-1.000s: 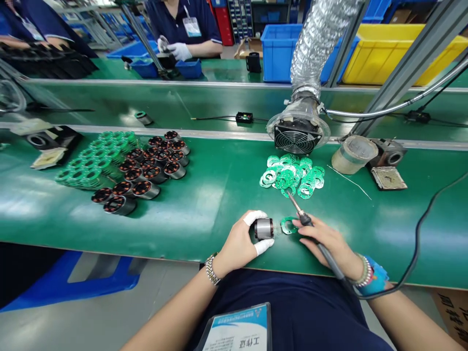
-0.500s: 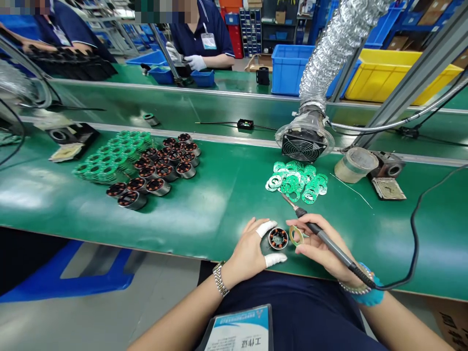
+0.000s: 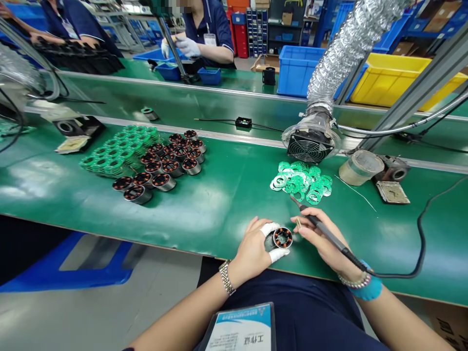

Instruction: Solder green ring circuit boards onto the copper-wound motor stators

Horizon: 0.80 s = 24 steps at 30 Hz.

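Note:
My left hand [image 3: 252,248], with white cots on two fingers, holds a copper-wound motor stator [image 3: 282,238] upright on the green bench mat [image 3: 219,219], its wound end facing up. My right hand [image 3: 318,236] grips a black soldering iron [image 3: 329,235], with its tip pointing up and left toward a pile of green ring circuit boards [image 3: 302,183]. A small ring board [image 3: 298,223] seems pinched edge-on in the same fingers, mostly hidden by them.
Rows of stators [image 3: 164,165] and stacked green-ringed parts [image 3: 117,153] stand to the left. A fume extractor fan [image 3: 310,146] with a foil duct [image 3: 351,48] sits ahead. A co-worker [image 3: 204,34] in white gloves works across the bench.
The stator has turned from lying on its side to standing wound end up. The green ring has gone from the mat into my right fingers, and the view has shifted slightly.

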{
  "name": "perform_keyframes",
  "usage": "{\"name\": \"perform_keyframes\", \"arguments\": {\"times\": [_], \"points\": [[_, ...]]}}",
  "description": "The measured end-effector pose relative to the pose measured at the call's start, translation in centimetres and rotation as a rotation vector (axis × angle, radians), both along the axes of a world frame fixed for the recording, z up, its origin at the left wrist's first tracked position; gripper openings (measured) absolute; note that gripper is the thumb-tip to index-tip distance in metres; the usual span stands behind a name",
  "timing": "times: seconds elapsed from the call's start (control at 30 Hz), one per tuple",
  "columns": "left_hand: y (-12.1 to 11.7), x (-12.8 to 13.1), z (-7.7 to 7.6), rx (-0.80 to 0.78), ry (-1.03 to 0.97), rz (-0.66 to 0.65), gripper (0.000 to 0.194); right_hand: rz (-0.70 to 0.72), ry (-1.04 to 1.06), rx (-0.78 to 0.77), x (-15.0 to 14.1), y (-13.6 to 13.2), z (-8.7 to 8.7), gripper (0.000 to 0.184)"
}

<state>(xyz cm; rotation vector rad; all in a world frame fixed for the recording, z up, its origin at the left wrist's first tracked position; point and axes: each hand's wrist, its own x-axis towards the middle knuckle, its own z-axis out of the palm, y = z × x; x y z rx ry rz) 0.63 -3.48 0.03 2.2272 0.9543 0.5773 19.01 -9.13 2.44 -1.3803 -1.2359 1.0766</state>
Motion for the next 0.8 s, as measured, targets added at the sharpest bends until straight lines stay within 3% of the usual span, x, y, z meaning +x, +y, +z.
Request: {"name": "perform_keyframes", "arguments": {"times": [0.07, 0.13, 0.23, 0.6, 0.8], "points": [[0.0, 0.0, -0.1, 0.007, -0.009, -0.002, 0.047, -0.001, -0.297, 0.051, -0.5, -0.2, 0.1, 0.032], [-0.1, 0.0, -0.2, 0.014, -0.023, 0.008, 0.046, 0.03, -0.536, 0.196, -1.2, -0.3, -0.1, 0.032], [-0.3, 0.1, -0.4, 0.006, -0.033, 0.037, 0.044, 0.105, -0.688, 0.376, -2.0, -0.1, -0.4, 0.033], [-0.3, -0.2, -0.6, -0.033, -0.081, 0.023, 0.034, 0.41, -0.525, 0.413, -0.3, 2.0, -0.7, 0.04], [-0.3, -0.3, -1.0, -0.043, -0.109, 0.008, 0.031, 0.264, -0.488, 0.435, -0.3, 1.6, -1.3, 0.046]]}}
